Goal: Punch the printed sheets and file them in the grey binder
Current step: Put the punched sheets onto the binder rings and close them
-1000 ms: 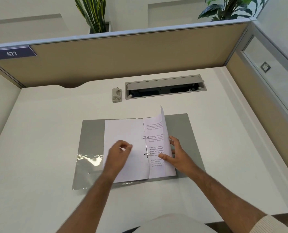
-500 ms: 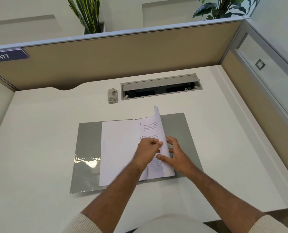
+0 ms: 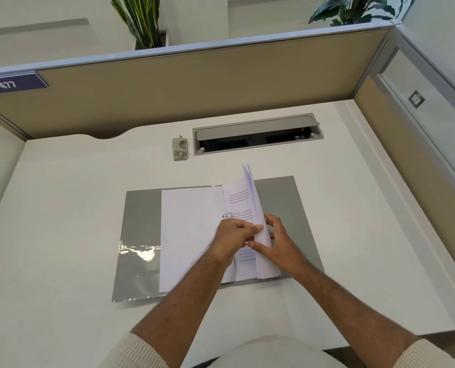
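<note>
The grey binder point(image 3: 295, 208) lies open flat on the white desk. Blank sheets point(image 3: 189, 235) rest on its left half. A small stack of printed sheets point(image 3: 250, 203) stands curled up on edge over the binder's metal rings point(image 3: 227, 215). My left hand point(image 3: 237, 235) pinches the near edge of those raised sheets from the left. My right hand point(image 3: 276, 240) presses against the same sheets from the right, fingers spread behind them. The lower ring is hidden by my left hand.
A small grey hole punch point(image 3: 180, 149) sits at the back of the desk, beside an open cable tray point(image 3: 257, 134). A clear glossy pocket point(image 3: 138, 261) covers the binder's left cover. Beige partition walls point(image 3: 194, 91) close off the back and right.
My left hand moved from the blank left page across to the raised printed sheets and took hold of them. The sheets have curled up steeper. My right hand stayed behind them.
</note>
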